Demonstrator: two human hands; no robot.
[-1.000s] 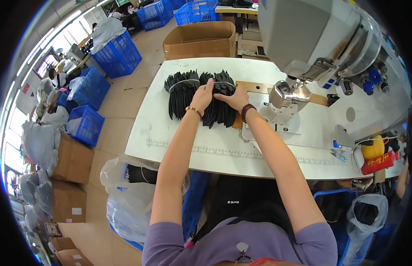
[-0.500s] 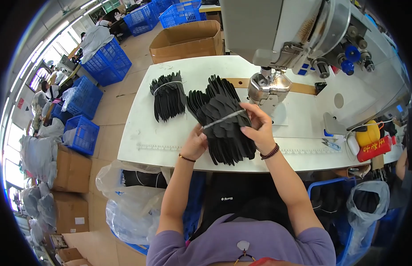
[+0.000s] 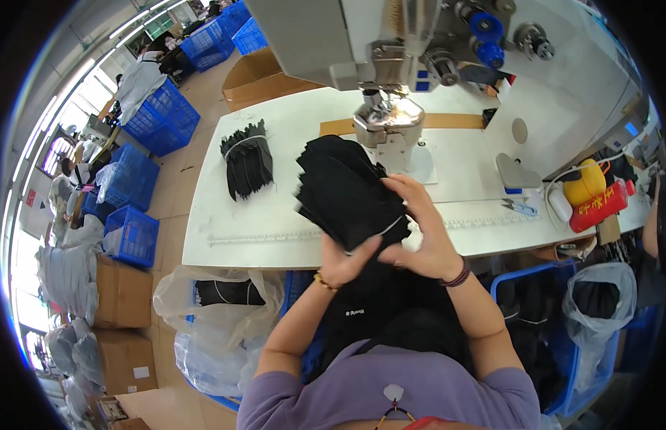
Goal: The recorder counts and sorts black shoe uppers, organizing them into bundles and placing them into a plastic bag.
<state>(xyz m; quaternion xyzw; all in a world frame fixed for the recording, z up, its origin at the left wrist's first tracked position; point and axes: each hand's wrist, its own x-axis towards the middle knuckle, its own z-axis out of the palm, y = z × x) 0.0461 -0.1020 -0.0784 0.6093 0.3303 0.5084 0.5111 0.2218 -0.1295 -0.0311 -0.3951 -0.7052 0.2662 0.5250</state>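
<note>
A thick bundle of black fabric pieces [image 3: 347, 190], tied with a pale band, is held up over the front of the white sewing table [image 3: 204, 215]. My left hand [image 3: 347, 261] grips its lower end, thumb lying on top near the band. Around the right edge curls my right hand [image 3: 427, 240], its fingers along the side and its thumb near the bottom. Just beyond the bundle stands the metal head of a sewing machine [image 3: 387, 120]. A second tied bundle of black pieces [image 3: 248, 163] lies on the table to the left.
Thread snips [image 3: 521, 208], a yellow item [image 3: 590, 185] and a red item [image 3: 604, 206] lie right. A clear ruler strip [image 3: 268, 238] runs along the table's front. Below are a plastic-lined crate [image 3: 225, 351] at left and a blue crate [image 3: 573, 351] at right. A cardboard box [image 3: 268, 79] stands behind.
The bundle has been turned in my hands: a broad flat black face now shows instead of the fanned edges. My left hand's thumb has come onto it. The view has shifted right.
</note>
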